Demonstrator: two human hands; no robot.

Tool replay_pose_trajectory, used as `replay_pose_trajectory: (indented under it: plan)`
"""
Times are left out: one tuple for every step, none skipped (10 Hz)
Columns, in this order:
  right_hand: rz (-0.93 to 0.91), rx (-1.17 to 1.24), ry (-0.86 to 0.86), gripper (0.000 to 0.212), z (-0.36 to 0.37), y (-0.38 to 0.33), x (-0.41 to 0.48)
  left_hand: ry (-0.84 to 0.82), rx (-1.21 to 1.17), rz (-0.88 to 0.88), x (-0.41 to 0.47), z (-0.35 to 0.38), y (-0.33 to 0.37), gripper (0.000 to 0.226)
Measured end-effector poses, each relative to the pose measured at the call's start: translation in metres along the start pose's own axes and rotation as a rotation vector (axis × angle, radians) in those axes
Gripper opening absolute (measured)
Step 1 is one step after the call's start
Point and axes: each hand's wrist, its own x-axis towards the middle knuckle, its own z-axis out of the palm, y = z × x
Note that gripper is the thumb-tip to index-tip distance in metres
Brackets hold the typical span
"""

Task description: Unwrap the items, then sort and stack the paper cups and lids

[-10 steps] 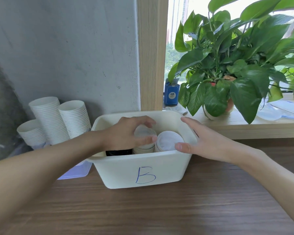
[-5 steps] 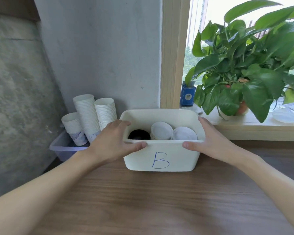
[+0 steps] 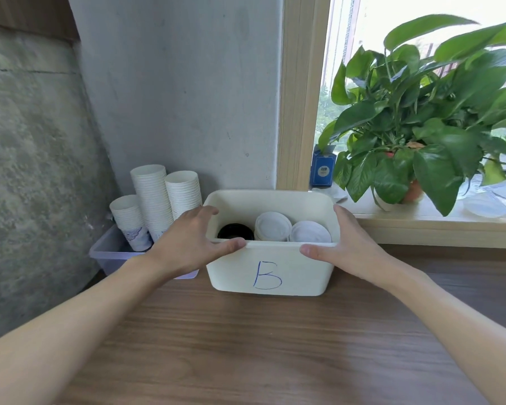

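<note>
Watching the head feed, I saw the left hand (image 3: pixel 192 244) and right hand (image 3: pixel 351 244) gripping opposite ends of the white bin (image 3: pixel 295 266), thumbs on its front wall. Between the hands, inside it, lay a black lid (image 3: pixel 235 231) and white lids (image 3: pixel 273 226). Just beyond the left hand stood paper cup stacks (image 3: pixel 154 200).

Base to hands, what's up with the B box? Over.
Left hand and right hand grip bin B. Lid stacks inside. Cup stacks close on its left.
</note>
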Motion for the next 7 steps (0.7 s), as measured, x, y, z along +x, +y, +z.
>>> replay_pose_trajectory:
  plan:
    - [0.002, 0.007, 0.006, 0.121, 0.002, -0.001, 0.002, 0.007, 0.008, 0.001, -0.001, -0.001, -0.001, 0.096]
    - [-0.001, -0.002, 0.008, 0.121, 0.003, -0.003, 0.002, 0.0, 0.008, -0.007, -0.002, -0.003, -0.003, 0.098]
    - [-0.002, -0.039, 0.017, 0.123, 0.003, -0.003, 0.002, -0.021, -0.006, -0.013, -0.002, -0.002, -0.003, 0.101]
    - [-0.001, -0.135, 0.046, 0.122, 0.002, -0.006, 0.0, -0.039, -0.022, -0.024, -0.002, -0.003, -0.003, 0.101]
    - [-0.02, -0.208, 0.052, 0.117, 0.0, -0.011, -0.002, -0.039, -0.014, -0.017, -0.003, -0.004, -0.003, 0.096]
    - [-0.045, -0.209, 0.057, 0.111, -0.003, -0.018, -0.007, -0.019, -0.009, -0.001, -0.008, -0.007, -0.003, 0.084]
    - [-0.104, -0.152, 0.081, 0.103, -0.007, -0.028, -0.01, 0.011, -0.013, 0.021, -0.01, -0.012, -0.001, 0.075]
